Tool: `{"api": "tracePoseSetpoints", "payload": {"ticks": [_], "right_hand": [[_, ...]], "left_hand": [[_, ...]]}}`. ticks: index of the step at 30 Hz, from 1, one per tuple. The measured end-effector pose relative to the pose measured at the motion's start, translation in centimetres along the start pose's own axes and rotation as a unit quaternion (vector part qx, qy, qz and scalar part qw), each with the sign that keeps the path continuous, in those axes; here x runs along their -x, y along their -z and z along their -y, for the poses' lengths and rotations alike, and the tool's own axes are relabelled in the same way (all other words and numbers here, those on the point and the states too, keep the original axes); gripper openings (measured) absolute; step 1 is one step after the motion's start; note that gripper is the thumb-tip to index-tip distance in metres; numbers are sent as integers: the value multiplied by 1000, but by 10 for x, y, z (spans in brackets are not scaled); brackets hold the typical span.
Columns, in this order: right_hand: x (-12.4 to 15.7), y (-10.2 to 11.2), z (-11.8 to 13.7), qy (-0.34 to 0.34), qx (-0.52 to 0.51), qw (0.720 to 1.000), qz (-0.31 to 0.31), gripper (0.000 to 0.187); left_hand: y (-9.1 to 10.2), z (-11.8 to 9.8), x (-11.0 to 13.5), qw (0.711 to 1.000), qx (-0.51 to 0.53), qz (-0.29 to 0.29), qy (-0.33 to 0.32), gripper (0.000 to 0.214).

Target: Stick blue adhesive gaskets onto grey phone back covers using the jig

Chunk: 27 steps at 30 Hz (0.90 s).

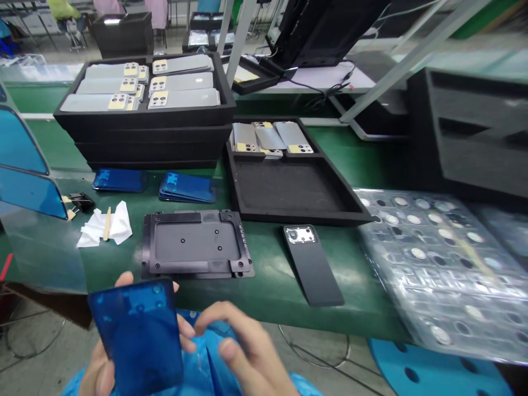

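My left hand [99,366] grips a phone-sized panel covered in glossy blue film [138,335], with fingers round its edges and the panel tilted toward me. Just to the right of it, my right hand [251,349] is open, thumb and index finger apart, with nothing visible between them. Beyond the hands lies a black fixture plate [198,242] with a shallow rectangular recess. A dark phone back cover [317,275] with a silver camera area rests to the fixture's right. Two small piles of blue-filmed panels [119,180] lie behind the fixture.
Stacked black foam trays [152,146] hold grey phone covers. Another black tray [284,187] has covers at its back. White tissue [93,228] and a wooden stick [107,224] lie left. Clear plastic trays [445,264] overhang the right bench edge. A metal post [391,66] slants behind.
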State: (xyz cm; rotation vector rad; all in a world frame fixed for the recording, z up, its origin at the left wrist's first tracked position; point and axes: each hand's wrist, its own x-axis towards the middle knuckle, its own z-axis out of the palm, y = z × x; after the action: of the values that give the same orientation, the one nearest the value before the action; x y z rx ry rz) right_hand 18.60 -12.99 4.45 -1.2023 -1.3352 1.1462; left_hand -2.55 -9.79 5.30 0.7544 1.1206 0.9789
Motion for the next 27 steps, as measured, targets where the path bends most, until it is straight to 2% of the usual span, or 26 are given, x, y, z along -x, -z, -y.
{"api": "tracePoseSetpoints", "payload": {"ticks": [1, 3, 6, 8, 10, 13, 15, 18, 20, 22, 27], "right_hand": [[2, -6, 0, -16, 10, 998, 53, 43], [7, -18, -4, -53, 31, 994, 94, 50], [14, -32, -13, -104, 39, 993, 40, 48], [16, -36, -18, -110, 24, 994, 3, 49], [13, -37, -20, -97, 8, 995, -14, 53], [4, -36, -19, -76, -13, 997, -15, 58], [-3, -34, -17, -58, -30, 997, -36, 59], [-12, -30, -15, -49, -59, 992, -100, 56], [-15, -28, -16, -42, -69, 989, -128, 54], [-15, -28, -17, -17, -61, 989, -134, 52], [-13, -35, -22, 41, -20, 988, -150, 48]], "left_hand": [[-9, -3, 1, 999, 34, -10, 17, 92], [-27, -9, 1, 992, 110, -22, 54, 84], [-35, -6, -6, 991, 125, -9, 39, 79], [-25, 2, -14, 998, 56, -1, -11, 64], [-11, 10, -22, 993, -56, -20, -100, 48], [0, 11, -30, 948, -208, -59, -233, 56], [-4, 4, -34, 915, -285, -22, -284, 56], [-13, -6, -38, 861, -353, 101, -351, 50], [-16, -9, -40, 842, -366, 147, -367, 47], [-17, -8, -40, 852, -364, 137, -351, 46], [-21, -4, -37, 893, -339, 40, -293, 52]]}}
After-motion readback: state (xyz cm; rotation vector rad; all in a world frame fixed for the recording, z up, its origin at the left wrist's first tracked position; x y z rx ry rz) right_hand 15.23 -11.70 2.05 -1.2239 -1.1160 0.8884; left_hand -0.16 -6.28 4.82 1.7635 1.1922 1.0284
